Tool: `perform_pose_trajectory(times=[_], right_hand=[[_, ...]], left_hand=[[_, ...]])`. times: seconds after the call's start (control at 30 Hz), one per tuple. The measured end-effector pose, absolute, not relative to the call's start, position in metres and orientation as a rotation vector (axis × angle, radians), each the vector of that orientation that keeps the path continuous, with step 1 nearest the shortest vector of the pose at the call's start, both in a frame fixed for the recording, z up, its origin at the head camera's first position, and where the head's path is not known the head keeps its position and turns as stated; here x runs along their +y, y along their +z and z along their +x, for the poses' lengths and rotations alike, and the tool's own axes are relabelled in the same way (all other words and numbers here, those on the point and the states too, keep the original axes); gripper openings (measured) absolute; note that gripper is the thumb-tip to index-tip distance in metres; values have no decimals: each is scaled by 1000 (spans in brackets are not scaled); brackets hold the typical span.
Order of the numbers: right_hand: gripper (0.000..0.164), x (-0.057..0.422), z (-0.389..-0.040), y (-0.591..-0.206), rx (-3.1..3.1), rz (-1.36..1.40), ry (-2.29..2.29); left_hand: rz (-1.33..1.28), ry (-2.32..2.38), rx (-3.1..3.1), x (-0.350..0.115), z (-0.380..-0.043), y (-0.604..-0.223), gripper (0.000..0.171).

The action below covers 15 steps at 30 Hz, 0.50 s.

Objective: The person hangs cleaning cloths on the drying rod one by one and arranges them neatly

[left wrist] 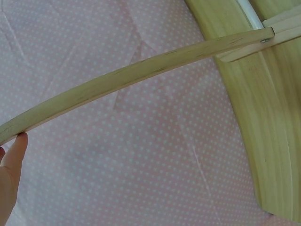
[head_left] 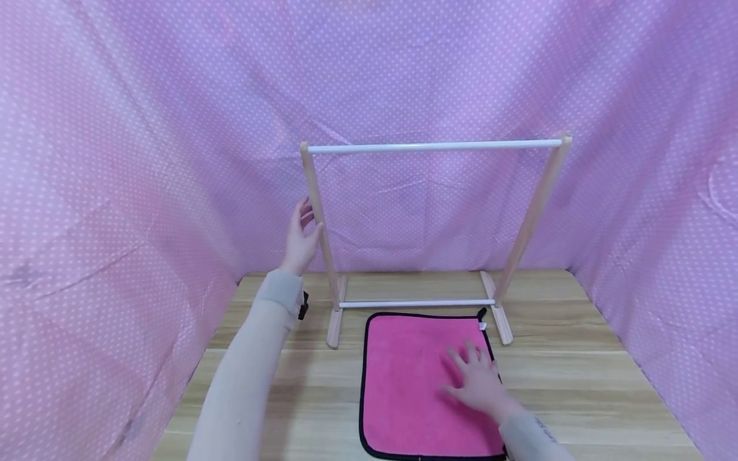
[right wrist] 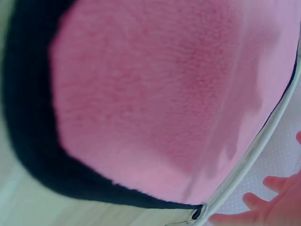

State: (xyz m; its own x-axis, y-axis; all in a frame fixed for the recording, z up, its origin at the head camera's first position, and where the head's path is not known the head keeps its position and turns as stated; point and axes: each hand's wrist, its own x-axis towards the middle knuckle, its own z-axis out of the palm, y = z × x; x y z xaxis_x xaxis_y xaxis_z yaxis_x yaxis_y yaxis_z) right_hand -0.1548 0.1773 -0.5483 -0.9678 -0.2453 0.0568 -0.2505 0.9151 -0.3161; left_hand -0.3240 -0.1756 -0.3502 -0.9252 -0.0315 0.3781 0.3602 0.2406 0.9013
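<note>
A small drying rack with pale wooden posts and white rods [head_left: 435, 147] stands at the back of the table. My left hand [head_left: 302, 240] holds its left post [head_left: 325, 240] about midway up, the thumb against the wood. In the left wrist view a fingertip touches the same post [left wrist: 117, 77]; the rest of the hand is mostly out of frame. A pink towel with black edging [head_left: 403, 378] lies flat in front of the rack. My right hand [head_left: 478, 384] is over its right half, fingers spread, holding nothing; whether it touches the towel I cannot tell.
The wood-grain table [head_left: 576, 365] has pink dotted curtains [head_left: 432, 83] on its back and sides. A small black object [head_left: 303, 306] shows beside the left sleeve. The rack's feet [head_left: 501, 323] flank the towel's far end.
</note>
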Motion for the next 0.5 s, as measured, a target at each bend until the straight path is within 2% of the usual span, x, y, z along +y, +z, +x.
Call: perform_pose_trajectory(times=[0.23, 0.5], right_hand=[[102, 170, -163, -554, -3185, 497, 562], [115, 167, -173, -562, -3284, 514, 531]], left_hand=[[-300, -1759, -2174, -173, -331, -343, 63], [-244, -1812, -2158, -175, -336, -344, 62]])
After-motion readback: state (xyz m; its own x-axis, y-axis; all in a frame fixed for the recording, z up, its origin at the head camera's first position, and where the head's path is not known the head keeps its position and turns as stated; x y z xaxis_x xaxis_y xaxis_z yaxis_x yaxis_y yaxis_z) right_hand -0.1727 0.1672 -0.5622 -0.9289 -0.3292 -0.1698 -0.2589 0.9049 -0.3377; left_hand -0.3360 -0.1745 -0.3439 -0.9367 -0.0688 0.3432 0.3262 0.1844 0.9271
